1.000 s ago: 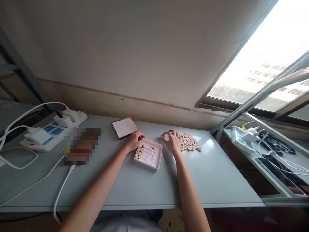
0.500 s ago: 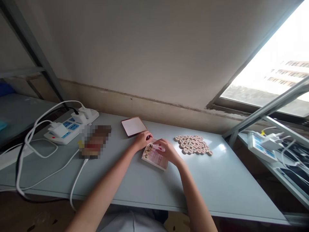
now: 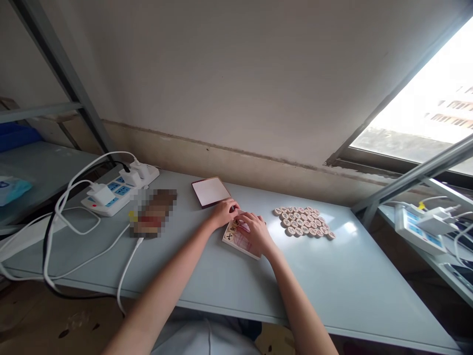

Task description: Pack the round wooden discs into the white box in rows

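A shallow white box lined with pink-printed paper lies on the grey table. Two or three round wooden discs with dark characters sit along its left side. My left hand curls around the box's far-left corner. My right hand lies palm down over the box, its fingertips pinched on a disc beside those inside. To the right, several more wooden discs lie flat in a tight cluster on the table.
The box's lid lies behind my left hand. A power strip with white chargers and cables sits at the far left, beside a blurred brown object. A shelf with another power strip stands at the right.
My right hand moved left from the edge of the disc cluster, carrying a disc, to over the box. My left hand stayed at the box's corner. The view shifted left.
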`<act>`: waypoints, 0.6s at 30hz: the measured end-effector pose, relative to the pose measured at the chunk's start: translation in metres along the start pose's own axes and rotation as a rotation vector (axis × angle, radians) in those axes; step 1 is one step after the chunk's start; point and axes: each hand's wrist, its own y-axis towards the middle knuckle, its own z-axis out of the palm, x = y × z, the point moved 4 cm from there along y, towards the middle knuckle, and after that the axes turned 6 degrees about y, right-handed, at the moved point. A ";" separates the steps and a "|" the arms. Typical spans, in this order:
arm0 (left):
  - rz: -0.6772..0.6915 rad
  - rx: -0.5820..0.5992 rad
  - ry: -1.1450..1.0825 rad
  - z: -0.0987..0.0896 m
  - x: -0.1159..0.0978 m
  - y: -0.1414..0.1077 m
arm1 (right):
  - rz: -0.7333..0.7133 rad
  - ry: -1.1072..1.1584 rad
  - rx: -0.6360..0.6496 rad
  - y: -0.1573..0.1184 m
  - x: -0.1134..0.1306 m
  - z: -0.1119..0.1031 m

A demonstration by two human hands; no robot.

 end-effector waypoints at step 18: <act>0.002 -0.002 0.032 -0.004 -0.003 -0.003 | 0.305 -0.362 -0.311 -0.034 -0.086 -0.054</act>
